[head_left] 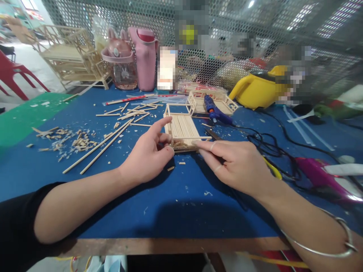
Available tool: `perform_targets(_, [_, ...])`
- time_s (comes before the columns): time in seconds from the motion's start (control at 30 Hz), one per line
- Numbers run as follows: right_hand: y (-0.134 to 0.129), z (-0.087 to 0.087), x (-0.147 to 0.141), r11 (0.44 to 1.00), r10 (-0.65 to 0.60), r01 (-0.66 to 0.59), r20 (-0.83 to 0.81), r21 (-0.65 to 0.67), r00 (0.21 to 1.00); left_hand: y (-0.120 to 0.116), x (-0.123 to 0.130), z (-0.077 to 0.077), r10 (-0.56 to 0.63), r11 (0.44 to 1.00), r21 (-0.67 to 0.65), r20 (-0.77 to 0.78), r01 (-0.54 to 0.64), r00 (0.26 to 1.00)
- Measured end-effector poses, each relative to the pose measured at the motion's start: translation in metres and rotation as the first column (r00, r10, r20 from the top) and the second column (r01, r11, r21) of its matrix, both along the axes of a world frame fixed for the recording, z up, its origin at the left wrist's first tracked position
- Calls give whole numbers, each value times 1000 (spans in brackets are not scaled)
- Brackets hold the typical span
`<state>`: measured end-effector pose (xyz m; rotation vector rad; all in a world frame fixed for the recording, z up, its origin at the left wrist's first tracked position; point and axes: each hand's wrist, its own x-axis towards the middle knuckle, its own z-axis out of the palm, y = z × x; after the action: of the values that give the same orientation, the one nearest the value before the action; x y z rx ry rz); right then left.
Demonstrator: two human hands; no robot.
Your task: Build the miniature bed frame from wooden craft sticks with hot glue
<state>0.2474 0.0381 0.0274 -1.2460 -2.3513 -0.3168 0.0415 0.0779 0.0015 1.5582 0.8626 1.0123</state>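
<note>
A small model made of wooden sticks [184, 126], with a slatted panel and a thin frame, lies on the blue table in front of me. At its near left corner, my left hand [150, 153] grips the edge between thumb and curled fingers, the index finger stretched along the side. My right hand [235, 160] pinches the near right corner with thumb and index finger; the fingertips partly cover what lies between them. One stick crosses the panel just above the near edge. Beyond the right corner is a dark, flat tool [214, 134], partly hidden by my hand.
A blue glue gun [212, 109] rests by another stick frame [227, 104], its black cord [263, 139] trailing right. Loose sticks [104, 145] and wood scraps [82, 141] lie left. Behind stand a pink tumbler [146, 60], a rabbit-eared bottle [123, 70] and a yellow container [255, 90].
</note>
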Motion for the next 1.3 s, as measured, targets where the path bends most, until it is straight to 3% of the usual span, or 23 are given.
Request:
perform_targets(0.5, [13,-9,-2,997,32,-34,-37,-70,999,1,1,-2,0,1000,-24,24,0,1000])
perform_targets(1.3, [12,-9,-3,998,0,-1,-13,-65,1000,-2,-7,-2,95,985,151,-79,-82,992])
